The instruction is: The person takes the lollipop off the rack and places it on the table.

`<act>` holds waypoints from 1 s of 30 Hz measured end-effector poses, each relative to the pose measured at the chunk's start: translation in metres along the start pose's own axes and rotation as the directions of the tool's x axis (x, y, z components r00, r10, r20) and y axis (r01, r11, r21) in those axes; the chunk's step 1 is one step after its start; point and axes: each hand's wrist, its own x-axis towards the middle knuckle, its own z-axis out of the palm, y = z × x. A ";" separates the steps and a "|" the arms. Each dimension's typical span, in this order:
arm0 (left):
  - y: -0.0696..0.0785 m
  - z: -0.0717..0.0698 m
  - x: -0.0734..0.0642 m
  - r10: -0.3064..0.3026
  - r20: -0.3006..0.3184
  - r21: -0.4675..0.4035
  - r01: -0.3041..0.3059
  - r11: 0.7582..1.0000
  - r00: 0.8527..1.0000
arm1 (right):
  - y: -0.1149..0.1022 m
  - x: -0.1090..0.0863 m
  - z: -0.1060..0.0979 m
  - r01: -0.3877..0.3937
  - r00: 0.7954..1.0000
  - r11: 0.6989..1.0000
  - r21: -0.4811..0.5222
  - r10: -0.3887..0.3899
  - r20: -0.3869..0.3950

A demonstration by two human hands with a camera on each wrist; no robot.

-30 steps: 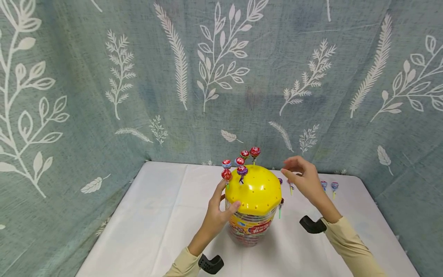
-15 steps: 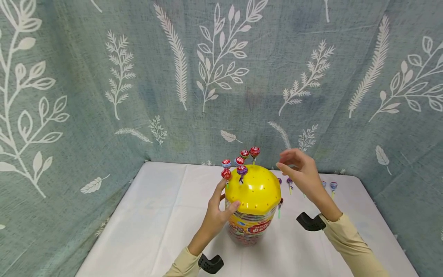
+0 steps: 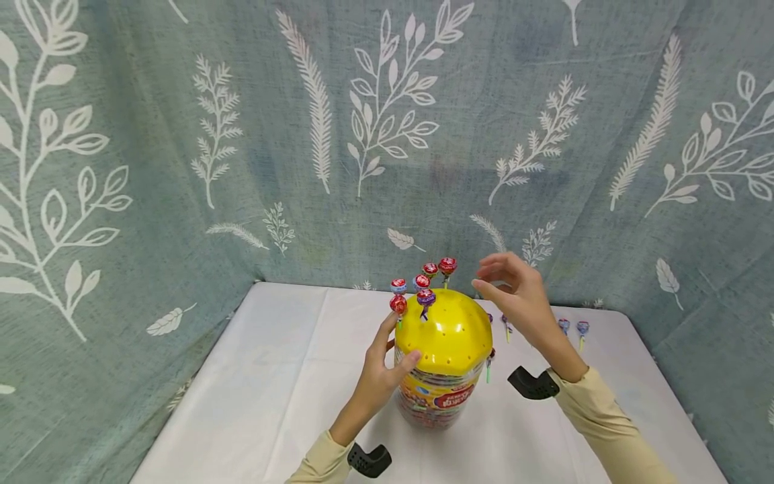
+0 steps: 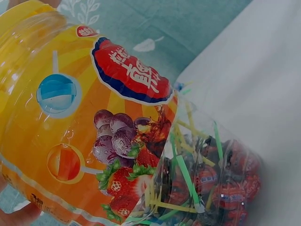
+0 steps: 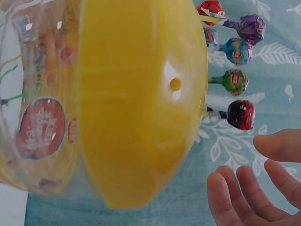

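Note:
A clear plastic jar (image 3: 438,407) with a yellow domed lid (image 3: 450,343) stands on the table. Wrapped lollipops fill its lower part in the left wrist view. My left hand (image 3: 377,383) grips the jar's left side near the top, its thumb on the lid's edge. Several lollipops stand upright in the lid's left and back holes, among them a purple one (image 3: 426,296) and a red one (image 3: 447,265). To the right of these, my right hand (image 3: 520,292) hovers above and beside the lid. Nothing shows between its bent, parted thumb and fingers (image 5: 230,202).
Loose lollipops lie right of the jar: a dark one with a green stick (image 3: 490,359), a purple one (image 3: 506,324) and blue ones (image 3: 582,328) farther right. A leaf-patterned curtain (image 3: 387,134) hangs behind the white-covered table (image 3: 290,390).
My right hand has moved up and left, closer to the lid. My left hand keeps its place on the jar, and the lollipops on the lid look the same.

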 end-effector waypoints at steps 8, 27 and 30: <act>0.024 -0.004 -0.003 -0.010 0.004 -0.011 0.010 1.000 1.000 | -0.017 0.008 0.014 0.023 0.999 1.000 -0.009 -0.023 0.024; 0.022 -0.003 -0.004 -0.017 0.014 -0.029 0.017 0.999 1.000 | -0.034 0.016 0.039 0.013 0.998 0.998 0.056 -0.016 0.057; 0.023 -0.004 -0.004 -0.020 0.012 -0.031 0.020 0.999 1.000 | -0.033 0.015 0.039 0.016 0.998 0.997 0.070 -0.020 0.052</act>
